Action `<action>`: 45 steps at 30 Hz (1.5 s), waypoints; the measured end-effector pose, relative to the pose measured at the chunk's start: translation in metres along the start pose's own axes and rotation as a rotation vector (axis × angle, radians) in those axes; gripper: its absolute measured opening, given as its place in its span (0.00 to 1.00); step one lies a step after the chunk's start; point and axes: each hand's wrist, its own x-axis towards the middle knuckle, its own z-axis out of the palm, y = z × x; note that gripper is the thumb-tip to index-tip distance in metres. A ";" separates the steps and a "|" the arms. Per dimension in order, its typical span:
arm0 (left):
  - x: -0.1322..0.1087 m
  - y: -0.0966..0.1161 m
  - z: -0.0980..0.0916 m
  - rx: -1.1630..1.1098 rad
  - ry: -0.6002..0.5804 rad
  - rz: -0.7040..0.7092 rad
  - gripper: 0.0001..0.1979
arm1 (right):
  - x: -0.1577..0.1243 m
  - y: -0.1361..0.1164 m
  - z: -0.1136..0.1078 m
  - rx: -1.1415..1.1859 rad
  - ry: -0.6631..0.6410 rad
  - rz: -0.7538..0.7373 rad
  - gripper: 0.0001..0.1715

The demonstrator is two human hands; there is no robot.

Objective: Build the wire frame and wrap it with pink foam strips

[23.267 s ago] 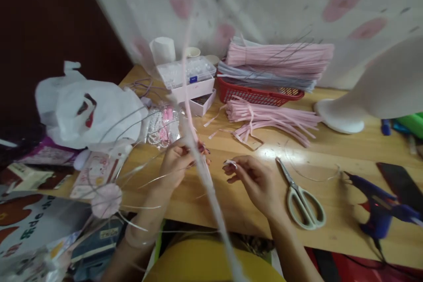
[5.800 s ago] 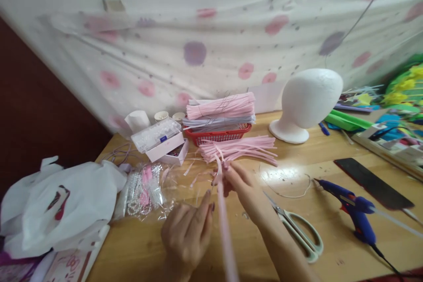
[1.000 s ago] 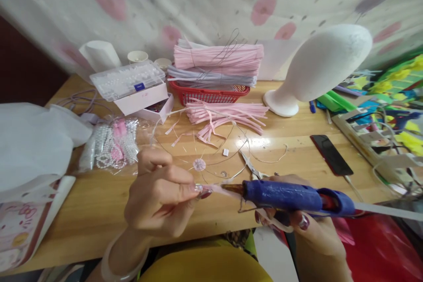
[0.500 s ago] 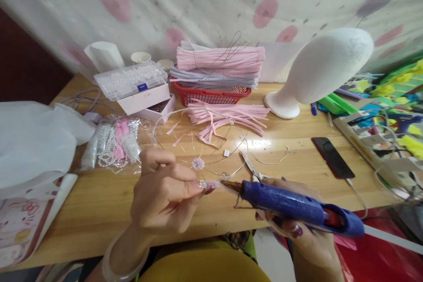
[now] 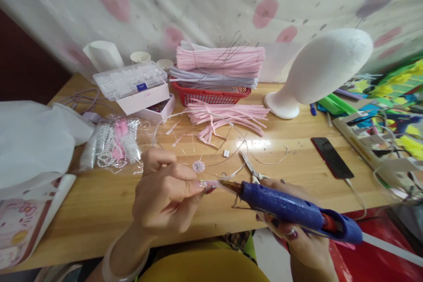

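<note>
Between thumb and forefinger, my left hand pinches a small piece of pink ribbon. My right hand is wrapped round a blue hot glue gun, with a white glue stick out of its rear. The gun's brass nozzle meets the ribbon or lies right beside it; I cannot tell which. Just beyond my fingers is a round pinkish bead-like disc by a loop of thin wire. Scissors lie behind the gun, partly hidden by it.
Pink strips lie before a red basket of more strips. At left are a bag of pearl beads and a clear bead box. A white foam head, a phone and a power strip stand or lie rightward.
The glue gun's rear end has dipped slightly and its nozzle has shifted a little to the left. My left hand keeps its pinch in nearly the same place.
</note>
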 end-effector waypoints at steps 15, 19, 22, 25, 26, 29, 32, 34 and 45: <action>-0.001 -0.001 0.002 -0.068 0.025 -0.054 0.09 | 0.003 0.002 0.000 0.020 0.006 0.002 0.30; -0.003 -0.002 0.003 -0.069 0.024 -0.090 0.08 | 0.000 0.008 -0.001 0.020 -0.006 0.039 0.31; -0.004 -0.003 0.003 -0.052 0.023 -0.106 0.08 | 0.002 0.009 -0.002 0.005 -0.012 0.046 0.31; -0.005 -0.004 0.002 -0.035 0.027 -0.127 0.09 | 0.007 0.008 -0.002 -0.034 -0.001 0.014 0.31; -0.004 -0.005 0.003 -0.031 0.026 -0.130 0.09 | 0.009 0.007 -0.002 -0.045 0.002 0.007 0.32; -0.002 -0.006 0.003 -0.011 0.024 -0.137 0.09 | 0.012 0.006 -0.003 -0.050 -0.003 0.028 0.31; 0.000 -0.007 0.004 0.015 0.028 -0.140 0.09 | 0.013 0.007 -0.005 -0.025 -0.008 0.057 0.31; 0.001 -0.007 0.005 0.008 0.030 -0.148 0.09 | 0.014 0.008 -0.006 -0.009 -0.016 0.055 0.30; 0.002 -0.008 0.008 -0.041 0.031 -0.249 0.09 | 0.023 0.005 -0.007 -0.051 -0.045 0.020 0.29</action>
